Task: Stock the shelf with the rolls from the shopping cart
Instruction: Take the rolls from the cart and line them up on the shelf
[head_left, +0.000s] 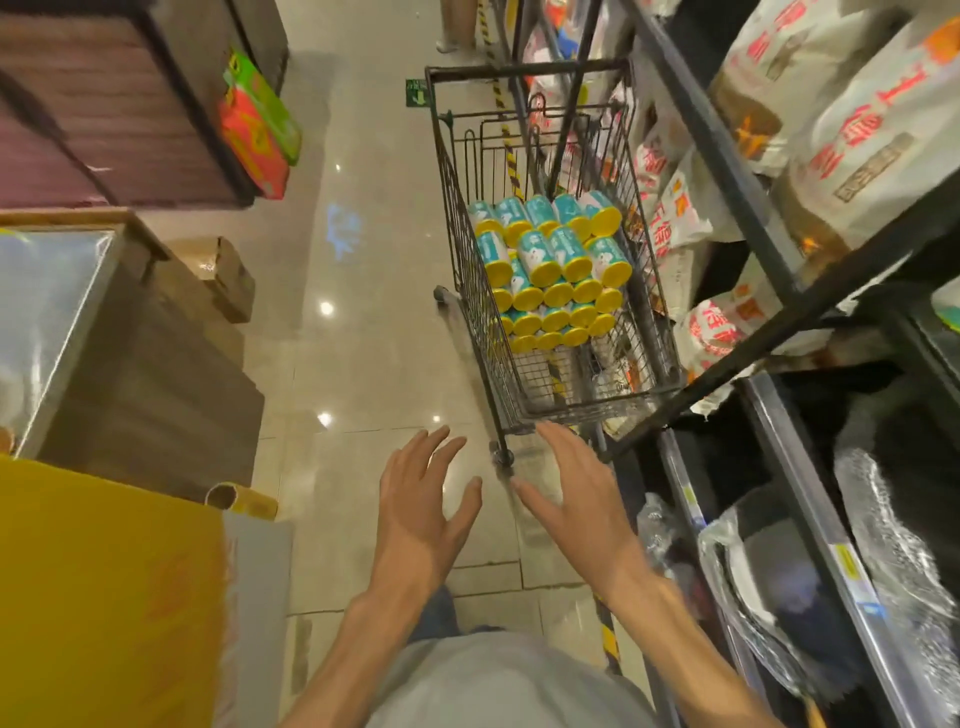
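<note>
Both of your hands are empty. Left hand (421, 499) and right hand (574, 493) are spread wide, fingers straight, palms facing each other, held above the floor just short of the near end of the black wire shopping cart (470, 270). Neither touches anything.

The teal rolls with yellow end caps (550, 270) lie stacked in several layers against the far end of the cart basket, caps toward you. The near part of the basket holds no rolls. The dark metal shelf (737, 171) stands along the cart's right side, its upper levels filled with white printed bags (857, 130); the lower levels near you hold clear plastic-wrapped goods (893, 545).

Judgement: no roll taken yet; task at its start.

Risks:
- The stack is loose and layered. Pull one from a lower row and the rows above will likely roll forward.
- The rolls sit at the far end, so you must lean over the near rim; pushing on it could set the cart rolling away.
- The shelf's slanted brace (779, 332) passes close to the cart's near right corner and could catch your right arm.
</note>
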